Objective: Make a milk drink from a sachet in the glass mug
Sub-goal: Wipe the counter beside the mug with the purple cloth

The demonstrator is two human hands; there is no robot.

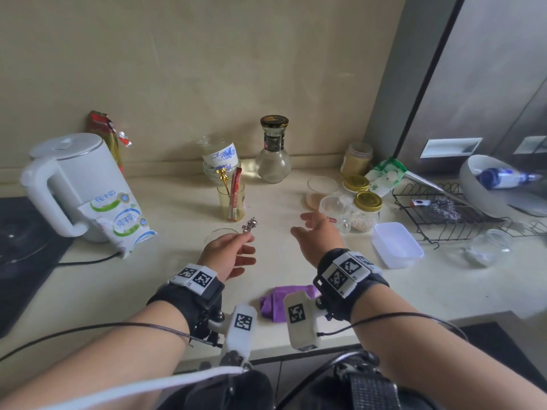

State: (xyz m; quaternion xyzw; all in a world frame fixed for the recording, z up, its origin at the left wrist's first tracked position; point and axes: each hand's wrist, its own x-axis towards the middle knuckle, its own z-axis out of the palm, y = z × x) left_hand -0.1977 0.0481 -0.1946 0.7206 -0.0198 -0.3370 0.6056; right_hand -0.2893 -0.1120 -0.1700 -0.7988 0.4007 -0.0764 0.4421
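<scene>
My left hand [229, 255] pinches a silver spoon [249, 226] whose ornate end sticks up past my fingers. Just behind that hand shows the rim of a clear glass [220, 232], mostly hidden. My right hand [316, 236] is open with fingers spread, its fingertips close to a clear glass mug [336, 210] with a handle. A red sachet [236, 194] and a gold spoon [223, 179] stand in a yellowish tumbler [231, 202] further back. Two milk pouches [118, 221] lean against a white kettle [69, 184] at the left.
Lidded jars [365, 213], a glass carafe [273, 155], stacked cups [220, 156] and a green packet [384, 174] crowd the back. A white plastic box [396, 244] and a wire rack [444, 211] sit to the right. A purple cloth [284, 300] lies near the counter's front edge.
</scene>
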